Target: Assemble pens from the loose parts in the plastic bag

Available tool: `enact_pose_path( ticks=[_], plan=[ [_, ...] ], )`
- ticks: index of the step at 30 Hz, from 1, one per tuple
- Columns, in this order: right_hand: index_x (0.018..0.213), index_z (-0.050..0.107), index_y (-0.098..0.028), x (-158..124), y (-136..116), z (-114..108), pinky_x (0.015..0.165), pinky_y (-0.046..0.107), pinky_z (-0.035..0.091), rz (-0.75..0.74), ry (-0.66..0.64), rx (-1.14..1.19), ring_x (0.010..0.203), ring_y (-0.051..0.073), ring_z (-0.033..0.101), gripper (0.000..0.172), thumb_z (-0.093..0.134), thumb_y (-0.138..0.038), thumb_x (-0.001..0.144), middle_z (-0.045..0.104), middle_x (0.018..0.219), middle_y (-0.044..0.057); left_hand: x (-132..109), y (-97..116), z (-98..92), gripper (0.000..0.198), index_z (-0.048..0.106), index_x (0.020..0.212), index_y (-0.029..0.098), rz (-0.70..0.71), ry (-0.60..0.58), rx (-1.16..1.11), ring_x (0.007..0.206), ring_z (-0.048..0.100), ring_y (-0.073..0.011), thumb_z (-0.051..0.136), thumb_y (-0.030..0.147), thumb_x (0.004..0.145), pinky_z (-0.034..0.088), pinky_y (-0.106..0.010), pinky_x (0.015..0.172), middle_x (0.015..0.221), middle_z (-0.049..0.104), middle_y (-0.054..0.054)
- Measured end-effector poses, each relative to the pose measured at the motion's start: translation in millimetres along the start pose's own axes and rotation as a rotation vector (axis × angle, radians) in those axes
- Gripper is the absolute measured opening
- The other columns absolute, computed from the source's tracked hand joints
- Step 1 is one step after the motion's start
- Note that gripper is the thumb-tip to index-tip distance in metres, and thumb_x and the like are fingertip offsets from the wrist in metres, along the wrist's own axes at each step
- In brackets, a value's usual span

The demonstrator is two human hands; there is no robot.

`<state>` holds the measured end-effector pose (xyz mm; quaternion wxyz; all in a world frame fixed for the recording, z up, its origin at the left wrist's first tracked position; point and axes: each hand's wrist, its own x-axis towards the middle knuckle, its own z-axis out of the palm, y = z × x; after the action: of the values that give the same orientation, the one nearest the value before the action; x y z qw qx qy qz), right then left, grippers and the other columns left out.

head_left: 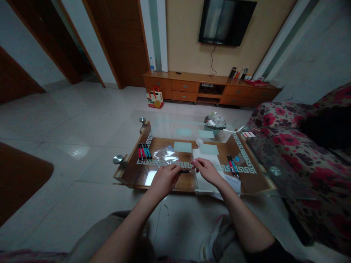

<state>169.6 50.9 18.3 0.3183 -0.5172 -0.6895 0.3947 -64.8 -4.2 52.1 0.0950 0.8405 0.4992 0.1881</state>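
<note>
Above the glass-topped coffee table [161, 175], my left hand [165, 178] is closed round a dark pen [185, 171], whose tip points right. Just right of that tip is my right hand [205, 168], its fingers pinched together; whatever they hold is too small to make out. A clear plastic bag [165, 155] lies beyond my left hand. Several red and blue pens [144, 151] form a row at the table's left. A few more pens [233, 166] rest at the right, near white paper [233, 183].
A basket [214, 126] heaped with items stands at the table's far side. A flowered sofa [285, 131] is at the right. Beyond are a wooden TV cabinet [184, 86] and a paper bag [155, 99] on the floor. My legs are below the near edge.
</note>
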Motion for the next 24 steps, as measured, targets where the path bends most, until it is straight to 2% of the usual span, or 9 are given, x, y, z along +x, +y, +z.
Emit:
enact_pose_path(
  ticks=[4,9,13,17,24],
  plan=[
    [0.088,0.070,-0.015,-13,-8,-5,0.063,0.026,0.045,0.096,-0.175,0.171,0.064,0.015,0.059,0.054,0.042,-0.061,0.095,0.069,0.074,0.005,4,6,1.9,0.018,0.062,0.111,0.025,0.106,-0.004,-0.013,0.091,0.063,-0.0190,0.053,0.022,0.096,0.041,-0.030,0.079,0.097,0.067,-0.004],
    [0.068,0.068,-0.013,-20,-19,5,0.056,0.025,0.042,0.244,-0.315,0.291,0.054,0.013,0.057,0.069,0.041,-0.073,0.089,0.064,0.059,0.005,6,10,3.2,0.021,0.063,0.115,0.025,0.187,0.019,-0.039,0.092,0.063,-0.0188,0.058,0.024,0.095,0.040,-0.032,0.083,0.098,0.069,-0.003],
    [0.062,0.066,-0.013,-20,-27,9,0.054,0.024,0.041,0.283,-0.341,0.304,0.049,0.012,0.054,0.070,0.044,-0.076,0.086,0.060,0.051,0.003,5,8,4.8,0.021,0.064,0.116,0.025,0.209,0.056,-0.053,0.092,0.063,-0.0187,0.056,0.028,0.097,0.039,-0.033,0.084,0.098,0.070,-0.004],
    [0.066,0.068,-0.013,-21,-28,6,0.055,0.023,0.041,0.264,-0.344,0.309,0.051,0.011,0.055,0.067,0.049,-0.075,0.084,0.062,0.054,0.003,4,5,4.5,0.022,0.066,0.115,0.026,0.195,0.072,-0.045,0.089,0.063,-0.0181,0.053,0.032,0.099,0.038,-0.033,0.084,0.096,0.072,-0.003],
    [0.069,0.070,-0.014,-22,-29,2,0.057,0.024,0.041,0.245,-0.353,0.321,0.054,0.012,0.057,0.061,0.054,-0.071,0.084,0.064,0.057,0.003,4,6,-0.6,0.023,0.068,0.113,0.027,0.157,0.035,-0.038,0.087,0.062,-0.0174,0.051,0.035,0.099,0.037,-0.033,0.083,0.094,0.073,-0.003]
  ],
)
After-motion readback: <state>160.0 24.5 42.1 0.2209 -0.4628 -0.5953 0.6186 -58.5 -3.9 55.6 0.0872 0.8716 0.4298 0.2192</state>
